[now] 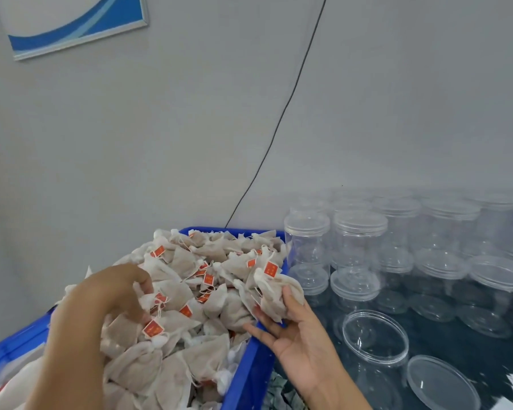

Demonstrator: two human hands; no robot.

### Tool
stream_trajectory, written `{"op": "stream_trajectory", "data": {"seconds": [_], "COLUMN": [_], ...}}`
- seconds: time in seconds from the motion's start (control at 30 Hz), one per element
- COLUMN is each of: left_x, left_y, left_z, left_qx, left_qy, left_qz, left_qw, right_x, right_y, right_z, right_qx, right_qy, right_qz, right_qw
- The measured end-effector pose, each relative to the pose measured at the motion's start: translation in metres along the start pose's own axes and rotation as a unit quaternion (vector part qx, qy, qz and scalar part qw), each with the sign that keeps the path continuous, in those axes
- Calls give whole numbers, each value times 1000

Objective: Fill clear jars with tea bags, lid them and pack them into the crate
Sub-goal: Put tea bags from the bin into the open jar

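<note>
The blue bin (249, 368) is heaped high with tea bags (187, 279), right up over its rim. Bags could slide off the side if the pile gets bumped. Beside it, on the dark surface (456, 347), stand stacks of lidded jars (359, 241). One open jar (373, 338) waits near the bin, its lid (442, 383) lying next to it. The left hand (101, 294) curls down and pinches bags in the pile. The right hand (293, 329) is mostly open, fingers holding up a few bags (276, 294). They sit loose and their strings could tangle, so some may drop before reaching the jar.
</note>
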State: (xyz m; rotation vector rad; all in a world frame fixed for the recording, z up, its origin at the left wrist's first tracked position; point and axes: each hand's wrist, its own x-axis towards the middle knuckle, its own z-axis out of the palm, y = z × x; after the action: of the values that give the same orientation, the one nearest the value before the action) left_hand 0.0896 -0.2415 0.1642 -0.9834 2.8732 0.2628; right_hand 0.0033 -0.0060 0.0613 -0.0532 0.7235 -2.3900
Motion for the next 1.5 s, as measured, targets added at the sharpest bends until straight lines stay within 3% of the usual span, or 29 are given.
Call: {"op": "stream_trajectory", "data": {"seconds": [0.13,0.23,0.3,0.43,0.63,0.77,0.93,1.1,1.2,1.3,1.4,1.5], "left_x": [6,5,3,7,20,22,24,27,30,30,19,3], "left_y": [8,21,32,42,35,36,47,64,68,67,69,91], "left_z": [2,1,2,11,19,25,29,46,50,48,37,37], "left_qx": [-53,-156,-176,-184,-120,-44,-25,92,98,22,-198,-298], "left_qy": [136,256,290,266,211,100,132,-12,24,76,145,106], "left_qz": [23,71,113,150,112,84,101,148,169,199,236,301], "left_qw": [989,951,934,934,964,990,986,985,980,977,940,900], "right_x": [-1,1,2,3,3,3,3,4,4,4,4,4], "right_y": [3,4,4,4,6,5,6,3,1,-1,-1,4], "right_z": [1,0,-2,-3,-4,-4,-4,-4,-5,-5,-4,-2], "right_qx": [26,34,35,33,35,40,47,57,62,66,77,87], "right_qy": [-19,-28,-32,-39,-49,-59,-64,-53,-40,-31,-41,-68], "right_qz": [14,15,12,6,6,12,9,8,7,7,5,-1], "right_qw": [999,999,999,999,998,997,997,997,997,997,996,994]}}
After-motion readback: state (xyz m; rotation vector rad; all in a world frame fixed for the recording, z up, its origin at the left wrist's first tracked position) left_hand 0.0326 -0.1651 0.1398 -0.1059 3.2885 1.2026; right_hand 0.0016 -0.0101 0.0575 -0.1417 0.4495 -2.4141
